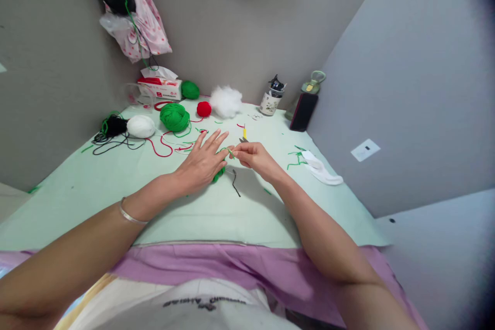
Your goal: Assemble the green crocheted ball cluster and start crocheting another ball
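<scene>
A pale green worktop (96, 185) fills a grey-walled corner. The left hand (201, 162) lies flat with fingers spread, gripping nothing, over a small green knitted piece (218, 174) near the middle. The right hand (253, 157) pinches a green strand (231, 152) running from that piece. Behind sit a green yarn ball (175, 116) and a red yarn ball (203, 109).
</scene>
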### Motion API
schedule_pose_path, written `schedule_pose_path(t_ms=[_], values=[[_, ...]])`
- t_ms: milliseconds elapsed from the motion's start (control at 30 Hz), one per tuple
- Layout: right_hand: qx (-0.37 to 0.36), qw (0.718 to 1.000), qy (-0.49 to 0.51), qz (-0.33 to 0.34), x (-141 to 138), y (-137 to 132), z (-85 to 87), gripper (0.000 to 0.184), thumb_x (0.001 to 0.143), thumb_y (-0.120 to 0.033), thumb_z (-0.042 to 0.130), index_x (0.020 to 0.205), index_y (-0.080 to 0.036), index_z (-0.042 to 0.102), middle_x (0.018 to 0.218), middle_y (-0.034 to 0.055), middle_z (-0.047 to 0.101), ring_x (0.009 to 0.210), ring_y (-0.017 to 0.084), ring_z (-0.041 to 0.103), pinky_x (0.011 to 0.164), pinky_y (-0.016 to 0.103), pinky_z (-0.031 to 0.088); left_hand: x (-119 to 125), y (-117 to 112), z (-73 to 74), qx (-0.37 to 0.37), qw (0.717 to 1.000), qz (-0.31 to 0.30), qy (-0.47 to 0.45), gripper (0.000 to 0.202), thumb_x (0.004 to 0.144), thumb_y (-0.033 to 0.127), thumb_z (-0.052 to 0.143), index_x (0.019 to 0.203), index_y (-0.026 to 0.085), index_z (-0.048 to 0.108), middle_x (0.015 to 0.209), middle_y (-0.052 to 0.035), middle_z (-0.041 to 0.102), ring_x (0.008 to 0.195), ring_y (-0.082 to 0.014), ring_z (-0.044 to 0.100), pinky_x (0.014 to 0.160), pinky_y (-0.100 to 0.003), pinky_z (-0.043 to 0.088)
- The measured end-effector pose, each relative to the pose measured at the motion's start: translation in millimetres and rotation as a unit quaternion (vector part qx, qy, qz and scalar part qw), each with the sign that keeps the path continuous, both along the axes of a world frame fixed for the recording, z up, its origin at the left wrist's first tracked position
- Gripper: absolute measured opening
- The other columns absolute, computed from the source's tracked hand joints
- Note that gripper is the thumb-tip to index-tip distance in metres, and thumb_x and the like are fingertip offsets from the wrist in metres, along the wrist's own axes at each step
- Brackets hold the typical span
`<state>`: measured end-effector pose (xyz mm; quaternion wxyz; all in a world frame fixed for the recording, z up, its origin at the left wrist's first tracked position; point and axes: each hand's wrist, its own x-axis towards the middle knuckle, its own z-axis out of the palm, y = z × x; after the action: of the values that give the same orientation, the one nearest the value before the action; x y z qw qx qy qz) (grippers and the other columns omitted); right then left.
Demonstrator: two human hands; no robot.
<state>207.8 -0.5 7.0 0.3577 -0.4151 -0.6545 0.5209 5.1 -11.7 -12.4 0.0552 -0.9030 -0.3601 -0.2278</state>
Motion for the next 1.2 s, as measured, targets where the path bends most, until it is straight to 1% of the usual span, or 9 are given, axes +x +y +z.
schedule_pose_path(t_ms=[167,467,533,700,867,967,1033,1100,1200], values=[[-0.017,1.000,0.012,0.003,-2.7,-0.8,1.3,0.024,0.074,-0.038,0.068,0.076,-0.015,0.069,0.066,-0.0023,0.058,0.053,0.007,0.027,0.052,0.026,0.020,-0.4,-0.8,1.3,-0.006,1.000,0.006,0.016,0.032,0.102,0.019,0.039,0.124,0.014,0.061,0.161,-0.0220,0.035,0.153,-0.0369,0.023,0.122,-0.062,0.019],[-0.026,0.999,0.020,-0.001,-2.7,-0.5,0.3,0.021,0.074,-0.036,0.068,0.073,-0.015,0.068,0.054,-0.0061,0.047,0.050,0.007,0.027,0.051,0.027,0.017,-2.1,0.7,1.1,0.005,0.999,0.002,0.046,0.031,0.102,0.018,0.038,0.122,0.013,0.062,0.161,-0.0237,0.034,0.152,-0.0396,0.024,0.121,-0.064,0.020],[-0.026,1.000,0.014,-0.005,-2.8,-0.8,-0.2,0.021,0.074,-0.036,0.067,0.073,-0.015,0.068,0.050,-0.0077,0.041,0.050,0.007,0.028,0.051,0.027,0.017,-2.4,1.2,0.9,0.002,0.999,0.001,0.048,0.031,0.102,0.017,0.038,0.122,0.013,0.062,0.161,-0.0237,0.035,0.152,-0.0393,0.025,0.120,-0.064,0.020],[-0.027,1.000,-0.009,-0.004,-1.6,1.0,-4.6,0.022,0.076,-0.037,0.066,0.075,-0.015,0.067,0.048,-0.0087,0.039,0.048,0.007,0.026,0.051,0.027,0.016,-3.0,3.4,-2.1,-0.019,0.999,-0.010,0.035,0.031,0.102,0.017,0.038,0.121,0.014,0.063,0.161,-0.0220,0.036,0.153,-0.0380,0.023,0.120,-0.064,0.019],[-0.013,1.000,-0.004,-0.022,-1.1,3.5,-9.4,0.026,0.080,-0.041,0.066,0.077,-0.015,0.067,0.046,-0.0096,0.037,0.047,0.007,0.025,0.051,0.027,0.015,-9.2,7.1,1.9,-0.064,0.998,-0.025,0.004,0.033,0.102,0.028,0.042,0.123,0.017,0.065,0.156,-0.0179,0.046,0.153,-0.0360,0.024,0.122,-0.062,0.016],[0.007,1.000,0.000,-0.028,-3.5,1.0,-8.1,0.024,0.082,-0.040,0.065,0.079,-0.016,0.068,0.047,-0.0090,0.039,0.047,0.007,0.028,0.051,0.026,0.018,-15.0,9.4,7.7,-0.112,0.992,-0.032,-0.044,0.033,0.101,0.035,0.044,0.114,0.021,0.071,0.152,-0.0124,0.053,0.152,-0.0346,0.027,0.123,-0.060,0.015],[0.025,0.999,-0.008,-0.046,-5.9,-2.3,-5.5,0.023,0.083,-0.039,0.063,0.080,-0.016,0.068,0.048,-0.0084,0.041,0.048,0.007,0.030,0.051,0.026,0.020,-17.2,10.4,11.2,-0.145,0.983,-0.026,-0.113,0.031,0.098,0.038,0.049,0.101,0.022,0.074,0.146,-0.0097,0.059,0.150,-0.0330,0.032,0.124,-0.057,0.018],[0.045,0.997,-0.023,-0.064,-8.5,-6.1,-2.7,0.023,0.084,-0.038,0.062,0.080,-0.016,0.067,0.049,-0.0079,0.042,0.048,0.008,0.032,0.050,0.026,0.022,-17.1,10.7,13.6,-0.184,0.962,-0.007,-0.202,0.026,0.093,0.040,0.055,0.087,0.023,0.074,0.139,-0.0082,0.064,0.147,-0.0316,0.038,0.122,-0.053,0.025],[0.080,0.993,-0.044,-0.080,-11.9,-10.7,-0.3,0.023,0.086,-0.038,0.059,0.082,-0.016,0.067,0.050,-0.0071,0.044,0.048,0.009,0.035,0.051,0.025,0.027,-13.9,10.5,15.2,-0.268,0.912,0.028,-0.309,0.018,0.084,0.041,0.064,0.083,0.025,0.072,0.133,-0.0067,0.068,0.144,-0.0311,0.042,0.120,-0.050,0.030]])
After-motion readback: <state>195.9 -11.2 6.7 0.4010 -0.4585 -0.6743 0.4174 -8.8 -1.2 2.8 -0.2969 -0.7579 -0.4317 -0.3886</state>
